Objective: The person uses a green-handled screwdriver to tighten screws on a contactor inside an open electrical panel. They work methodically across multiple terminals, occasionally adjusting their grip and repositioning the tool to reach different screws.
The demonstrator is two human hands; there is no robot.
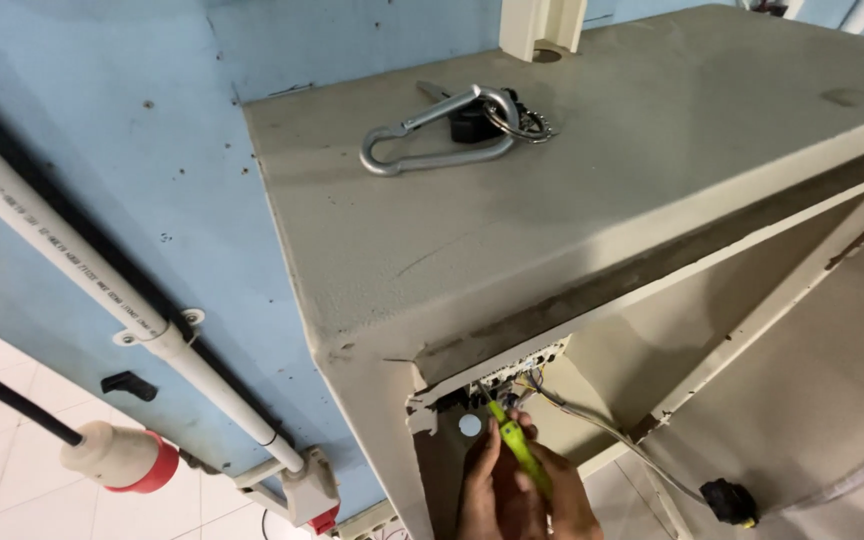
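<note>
Both my hands are low in the view, inside the open front of a beige metal cabinet (572, 230). My right hand (567, 500) is wrapped around the handle of a yellow-green screwdriver (518, 448). My left hand (482, 490) presses against the same handle from the left. The screwdriver's tip points up at a white terminal block (522, 368) with thin wires under the cabinet's top edge. Most of both hands is cut off by the bottom of the frame.
A silver carabiner (432, 135) with keys lies on the cabinet's dusty top. The cabinet door (812, 390) hangs open at right, with grey cables and a black connector (730, 500). On the blue wall run a white pipe (102, 290) and a cream-and-red plug (117, 457).
</note>
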